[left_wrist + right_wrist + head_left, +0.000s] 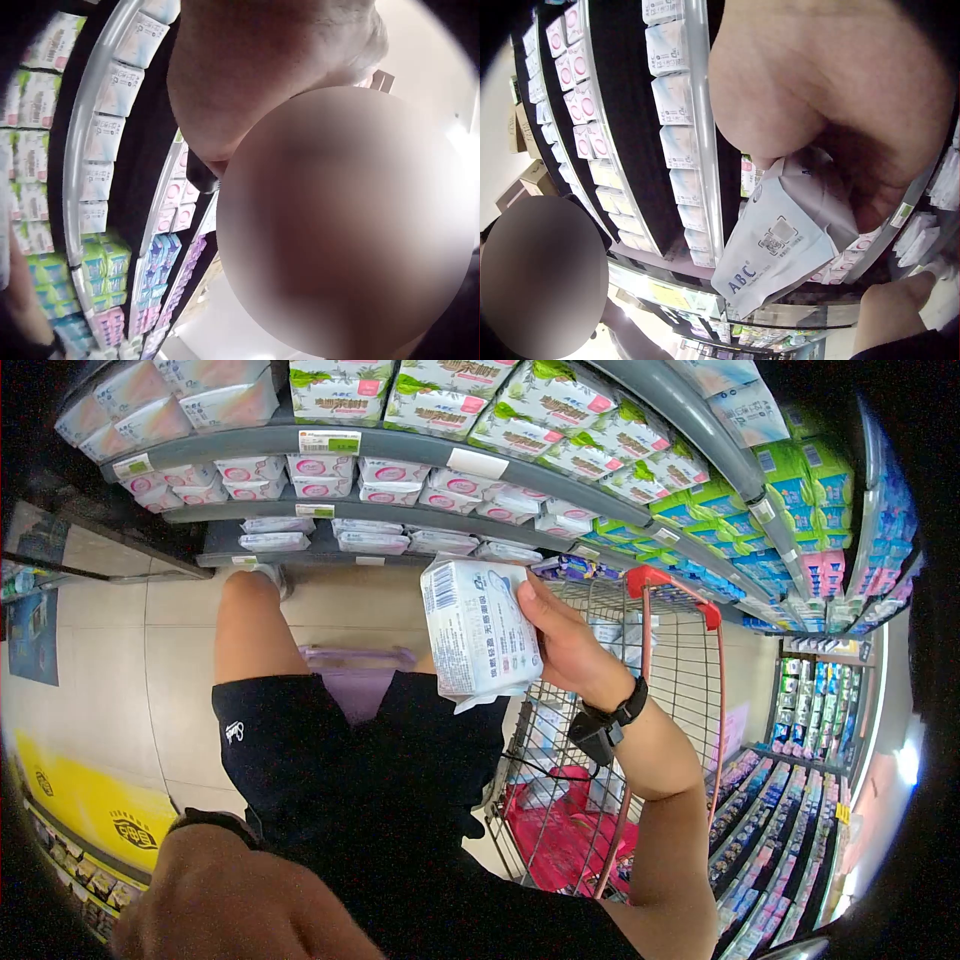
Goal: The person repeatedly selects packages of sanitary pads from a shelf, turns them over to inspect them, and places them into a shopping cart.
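Note:
In the head view my right hand (565, 635) grips a white plastic-wrapped pack of sanitary pads (480, 625) by its right side. The pack is upright, with a barcode and printed text facing up at me. From the right wrist view, the fingers of my right hand (832, 90) curl round the pack (780, 232), and its ABC logo and a square code show. My left hand (277, 60) is raised close to my blurred head in the left wrist view. Its fingers are hidden; only the left forearm (240, 890) appears at the head view's bottom left.
A wire shopping cart (722, 700) with red corners stands at my right, holding a red bag (560, 830) and several white packs. Ahead are shelves (420, 455) lined with pad packs. More stocked shelving (780, 840) lies at right. Something purple (355, 690) sits between my legs.

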`<state>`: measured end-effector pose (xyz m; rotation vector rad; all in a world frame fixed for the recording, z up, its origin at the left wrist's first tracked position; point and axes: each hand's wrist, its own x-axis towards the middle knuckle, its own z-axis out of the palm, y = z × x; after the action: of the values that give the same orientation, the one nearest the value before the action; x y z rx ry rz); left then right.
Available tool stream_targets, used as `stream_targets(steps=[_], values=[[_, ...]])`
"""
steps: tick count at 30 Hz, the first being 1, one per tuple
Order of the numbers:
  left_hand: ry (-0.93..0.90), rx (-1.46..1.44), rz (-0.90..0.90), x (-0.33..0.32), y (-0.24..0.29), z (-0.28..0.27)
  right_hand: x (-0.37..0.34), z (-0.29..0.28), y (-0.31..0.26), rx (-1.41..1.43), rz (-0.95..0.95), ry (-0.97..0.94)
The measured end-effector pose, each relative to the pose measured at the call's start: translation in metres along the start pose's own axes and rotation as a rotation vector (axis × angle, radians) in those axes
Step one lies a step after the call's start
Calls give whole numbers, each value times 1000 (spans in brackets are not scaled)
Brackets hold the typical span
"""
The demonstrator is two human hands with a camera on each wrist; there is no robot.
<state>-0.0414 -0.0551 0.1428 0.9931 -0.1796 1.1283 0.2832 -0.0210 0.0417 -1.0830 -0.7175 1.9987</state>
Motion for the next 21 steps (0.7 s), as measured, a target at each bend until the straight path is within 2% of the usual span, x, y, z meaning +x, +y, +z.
stream_targets(steps=[6,12,21], values=[[-12,-10,-29,5,-7,3,1,6,0,-34,1,97],[-14,-26,-34,1,-7,3,0,3,-1,-35,-15,8],[-9,-32,-32,-1,-9,4,1,2,1,-44,27,65]])
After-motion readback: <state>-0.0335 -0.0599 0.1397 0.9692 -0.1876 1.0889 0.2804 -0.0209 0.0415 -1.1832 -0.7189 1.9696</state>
